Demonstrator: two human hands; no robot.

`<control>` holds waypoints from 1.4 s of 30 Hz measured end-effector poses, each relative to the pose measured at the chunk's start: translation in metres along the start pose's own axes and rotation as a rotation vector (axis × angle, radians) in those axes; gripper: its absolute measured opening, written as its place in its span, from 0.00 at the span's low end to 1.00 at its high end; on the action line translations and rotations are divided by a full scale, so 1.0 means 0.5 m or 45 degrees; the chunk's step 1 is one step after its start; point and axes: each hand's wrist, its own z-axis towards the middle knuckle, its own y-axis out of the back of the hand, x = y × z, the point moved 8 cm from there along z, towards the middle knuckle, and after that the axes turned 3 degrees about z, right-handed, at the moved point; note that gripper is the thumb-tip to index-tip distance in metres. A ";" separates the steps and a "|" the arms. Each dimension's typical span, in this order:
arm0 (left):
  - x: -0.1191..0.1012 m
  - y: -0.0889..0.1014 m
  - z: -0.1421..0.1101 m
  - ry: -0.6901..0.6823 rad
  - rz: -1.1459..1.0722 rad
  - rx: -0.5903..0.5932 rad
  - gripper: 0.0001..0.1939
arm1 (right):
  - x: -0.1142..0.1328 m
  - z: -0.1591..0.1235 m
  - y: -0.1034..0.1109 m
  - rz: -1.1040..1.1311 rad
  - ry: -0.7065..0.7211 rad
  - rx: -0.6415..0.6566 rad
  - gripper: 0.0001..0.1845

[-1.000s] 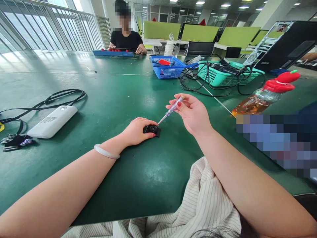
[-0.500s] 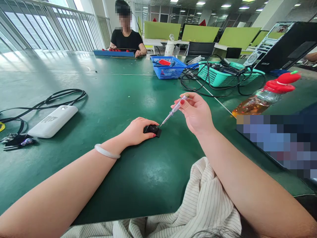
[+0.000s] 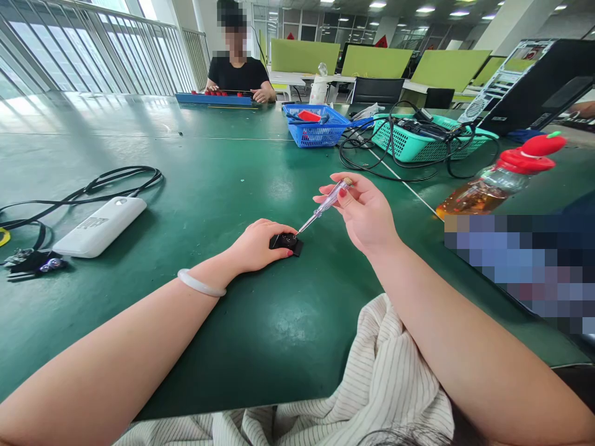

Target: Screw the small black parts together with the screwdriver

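Note:
My left hand [image 3: 260,245] is closed around a small black part [image 3: 284,241] that rests on the green table [image 3: 288,322]. Thumb and fingers grip it from either side, and a flat black edge sticks out on the right. What kind of part it is I cannot tell. In my right hand [image 3: 365,207] is a slim screwdriver [image 3: 329,201] with a clear, purplish handle, pinched between thumb and fingers. It slants down to the left, and its tip meets the black part's right upper side.
To the left lie a white power bank [image 3: 100,228] and looped black cables [image 3: 125,176]. A blue basket [image 3: 318,133], a green basket [image 3: 404,145] and tangled cords stand farther back. A red-capped bottle [image 3: 483,189] lies at right. Across the table sits a person [image 3: 239,74] behind a blue tray [image 3: 214,99].
My right hand has moved slightly left with the screwdriver, bringing its tip onto the black part. My left hand stays put. The person opposite has shifted a hand a little.

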 end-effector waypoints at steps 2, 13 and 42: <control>0.000 0.000 0.000 -0.001 -0.001 -0.001 0.24 | 0.001 -0.001 -0.001 -0.029 0.005 0.004 0.20; 0.001 -0.001 0.001 -0.012 0.003 -0.004 0.24 | 0.002 -0.001 0.000 0.039 0.017 -0.005 0.17; 0.001 -0.002 0.000 -0.004 -0.002 0.002 0.23 | 0.005 0.007 0.018 -0.017 0.055 -0.146 0.25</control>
